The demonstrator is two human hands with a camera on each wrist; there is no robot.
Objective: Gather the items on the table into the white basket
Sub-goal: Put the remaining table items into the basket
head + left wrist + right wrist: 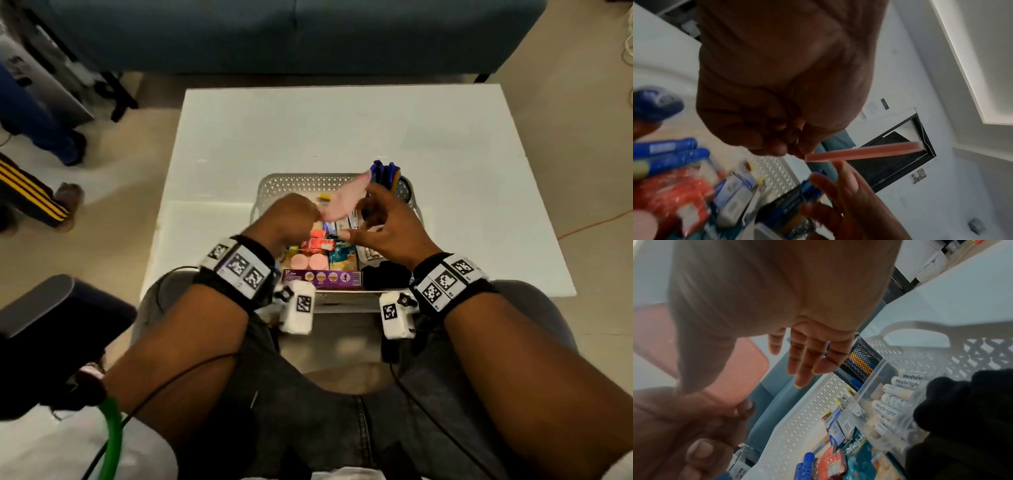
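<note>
Two hands meet above the white basket [274, 186], which sits on the near part of the white tabletop [342, 130]. From the head view we see the pink disc [342, 198] only as a pale, blurred shape over the basket's middle, held at its near-left edge by our left hand [291, 216] and reaching up and away toward the blue markers [385, 173] in the black mesh cup [404, 188] at the far right corner. Our left wrist view shows what the head view cannot: the disc [863, 151] edge-on, thin and flat, its long line running nearly level and rising slightly to the right, pinched at one end between the curled thumb and fingers [764, 142] of our left hand. Our right wrist view gives the flat pink face [742, 363] instead, partly behind the right palm. Our right hand [387, 222] holds nothing; its fingers [803, 368] are spread and nearly straight, near the disc's free end, though we cannot tell whether they touch it. Only the right wrist view shows the clear box of white tubes [892, 402] and the black cloth [966, 402] inside the basket, while the head view alone shows the purple box [322, 277] along its near wall.
</note>
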